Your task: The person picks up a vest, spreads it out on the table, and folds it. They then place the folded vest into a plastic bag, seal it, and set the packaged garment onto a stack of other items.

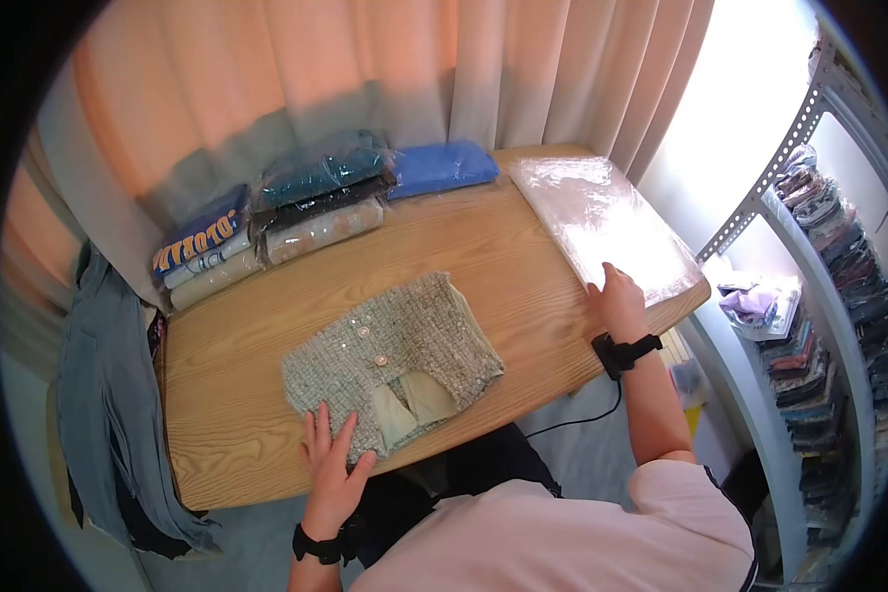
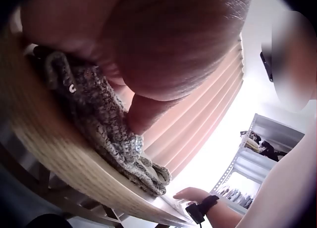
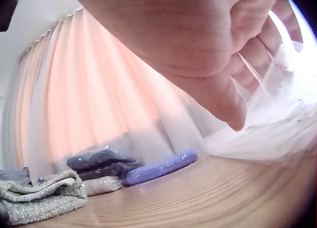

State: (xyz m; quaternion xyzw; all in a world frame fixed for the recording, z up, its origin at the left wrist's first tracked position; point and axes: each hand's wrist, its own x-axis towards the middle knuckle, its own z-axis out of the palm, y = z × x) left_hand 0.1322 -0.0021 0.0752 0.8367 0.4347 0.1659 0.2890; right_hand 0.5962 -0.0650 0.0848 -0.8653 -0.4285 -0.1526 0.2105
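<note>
A folded grey-green tweed garment [image 1: 405, 331] with round buttons and a pale lining lies on the wooden table. My left hand [image 1: 335, 464] rests with spread fingers on its near left corner; the left wrist view shows the thumb against the tweed [image 2: 101, 121]. At the table's right end, my right hand [image 1: 619, 301] is at the near edge of a stack of clear plastic bags [image 1: 602, 217]. Seen from the right wrist, thin plastic [image 3: 267, 114] rises to the curled fingers of the right hand [image 3: 247, 55], which grip it. The exact fingertip contact is partly hidden.
Wrapped garments [image 1: 321, 168] and a blue packet [image 1: 444, 168] line the back edge by the curtain [image 1: 365, 59]. Grey-blue clothing [image 1: 109, 395] hangs at the left. A metal shelf [image 1: 809, 266] with packed garments stands at the right. A black cable [image 1: 582, 422] hangs below the right wrist.
</note>
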